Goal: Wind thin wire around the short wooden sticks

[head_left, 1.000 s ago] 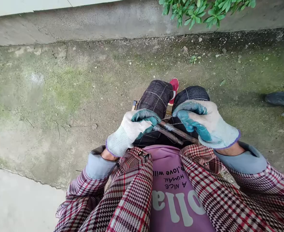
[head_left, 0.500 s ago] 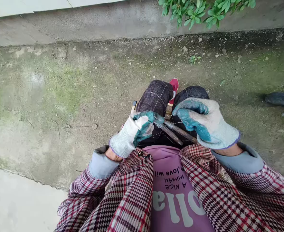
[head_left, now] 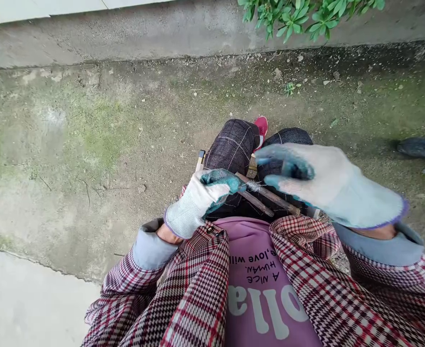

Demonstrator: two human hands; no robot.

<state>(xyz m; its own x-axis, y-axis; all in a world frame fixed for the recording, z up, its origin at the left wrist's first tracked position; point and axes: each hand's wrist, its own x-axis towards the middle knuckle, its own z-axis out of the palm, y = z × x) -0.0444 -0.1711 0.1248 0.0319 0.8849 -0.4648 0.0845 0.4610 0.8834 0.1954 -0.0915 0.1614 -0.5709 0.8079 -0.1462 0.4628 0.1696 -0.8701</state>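
My left hand (head_left: 216,192), in a white glove with a teal coated palm, is closed, its fingertips pinching at the upper end of a brown wooden stick (head_left: 258,203). Next to it a second wooden stick (head_left: 279,200) slants across my lap. A pale, thin strand (head_left: 254,185), thread or fine wire, is bunched around the sticks just beyond the left fingertips. To the right is my right hand (head_left: 317,176), gloved the same way and blurred by motion. Its thumb and fingers are apart, and I see nothing held between them.
Both sticks lie over my dark checked trousers (head_left: 230,142). Ahead is bare, mossy ground (head_left: 154,125), then a low concrete wall (head_left: 143,33) with a leafy plant (head_left: 292,19) hanging over it. A dark, shoe-like object (head_left: 422,149) is at the right edge.
My right hand has let go of the strand it was pinching and moved to the right, its fingers spreading. The left hand has stayed almost in place, and more of the second stick shows.
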